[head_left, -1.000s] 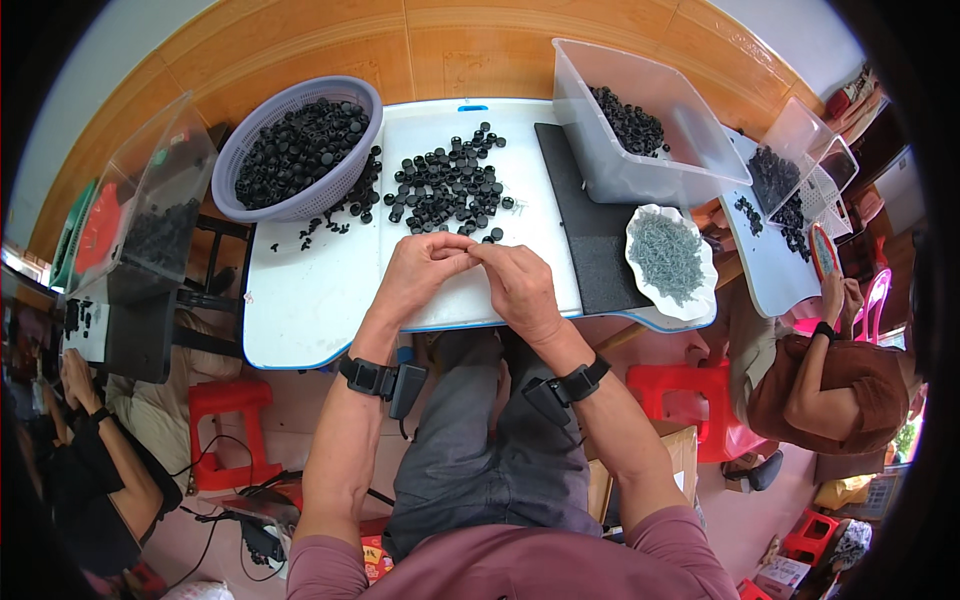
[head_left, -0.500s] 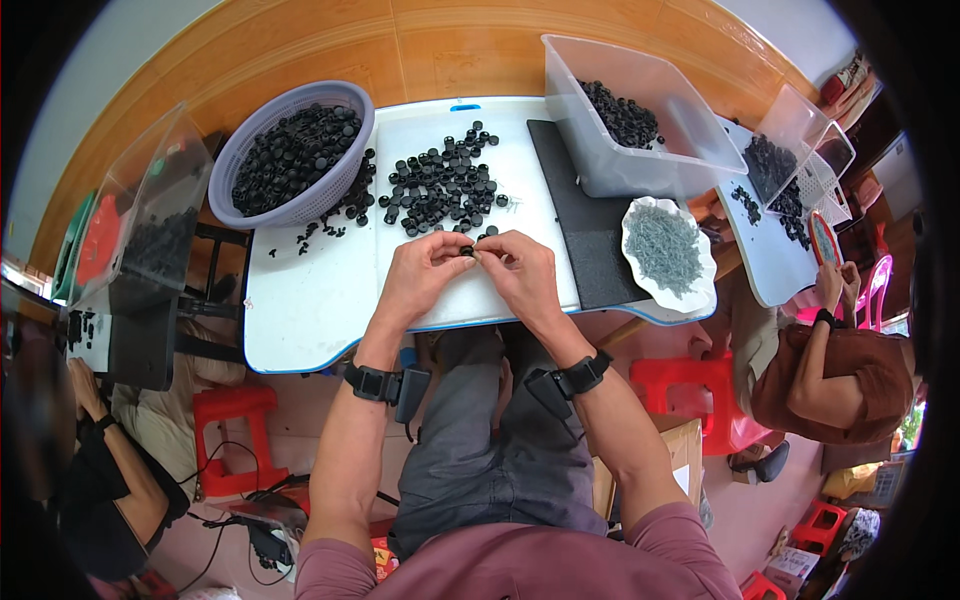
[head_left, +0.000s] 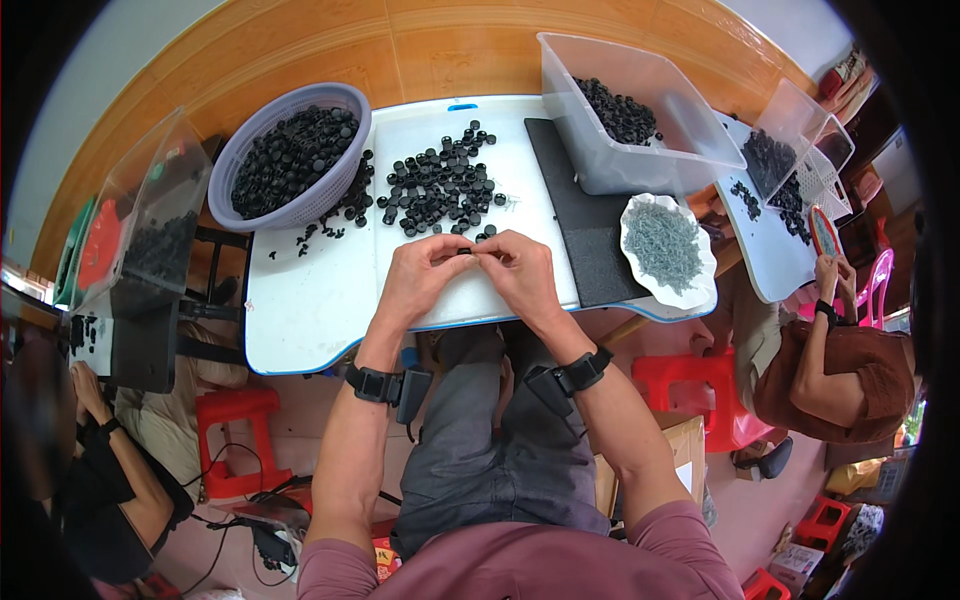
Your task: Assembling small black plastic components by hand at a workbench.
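Note:
Both my hands meet over the front middle of the white table [head_left: 310,320]. Between the fingertips of my left hand [head_left: 420,273] is a small round black cap [head_left: 463,251], pinched from the left. From the other side, my right hand [head_left: 522,270] presses its closed thumb and finger against the cap; any small part in that pinch is hidden. Just beyond my hands lies a loose pile of black caps [head_left: 440,185]. A few thin pale pieces [head_left: 510,203] rest at the pile's right edge.
A purple basket [head_left: 222,170] of black caps stands left, a clear bin [head_left: 690,130] with more at back right. On the right, a white scalloped dish [head_left: 705,285] of grey-green slivers sits by a black mat [head_left: 575,235]. People work at both sides; red stools [head_left: 235,440] stand on the floor.
My fingertips have shifted slightly and the right ones now cover more of the cap. The view has moved a little; the pile and containers look the same.

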Tool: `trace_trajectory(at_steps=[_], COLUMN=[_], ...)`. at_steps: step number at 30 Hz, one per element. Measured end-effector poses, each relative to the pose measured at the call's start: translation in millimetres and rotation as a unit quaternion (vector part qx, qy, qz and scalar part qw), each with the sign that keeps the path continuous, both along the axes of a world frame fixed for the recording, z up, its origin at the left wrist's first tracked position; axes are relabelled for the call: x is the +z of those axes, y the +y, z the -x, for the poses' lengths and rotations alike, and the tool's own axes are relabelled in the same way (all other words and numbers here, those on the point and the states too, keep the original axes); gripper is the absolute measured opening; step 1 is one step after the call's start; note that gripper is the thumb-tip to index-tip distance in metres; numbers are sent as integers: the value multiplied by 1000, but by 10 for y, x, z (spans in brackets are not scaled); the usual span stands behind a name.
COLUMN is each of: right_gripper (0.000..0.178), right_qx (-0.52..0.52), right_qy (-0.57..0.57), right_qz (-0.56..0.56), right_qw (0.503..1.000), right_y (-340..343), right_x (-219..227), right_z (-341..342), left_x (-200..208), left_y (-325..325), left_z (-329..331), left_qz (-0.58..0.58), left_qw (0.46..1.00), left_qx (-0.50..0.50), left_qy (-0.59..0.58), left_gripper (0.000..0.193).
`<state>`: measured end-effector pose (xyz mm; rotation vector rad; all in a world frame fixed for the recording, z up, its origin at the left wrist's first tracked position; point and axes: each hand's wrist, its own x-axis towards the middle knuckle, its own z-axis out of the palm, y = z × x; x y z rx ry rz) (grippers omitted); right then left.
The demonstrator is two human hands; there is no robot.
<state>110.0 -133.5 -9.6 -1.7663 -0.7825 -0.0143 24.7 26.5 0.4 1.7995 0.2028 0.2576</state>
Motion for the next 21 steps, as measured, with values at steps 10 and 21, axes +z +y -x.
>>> trace_trajectory(at_steps=[10, 21], right_gripper=[8, 8], right_qx=[-46, -98], right_qy=[39, 56], right_qz=[-23, -56], right_qw=[998, 992], right_y=[-66, -45], right_x=[-11, 72], right_z=[65, 81], left_x=[-167, 445], left_y=[-133, 433], left_z=[25, 150], left_qz=[-9, -76], left_qw=[998, 972], left_qx=[41, 187], left_qy=[-49, -117], left_gripper=[20, 19])
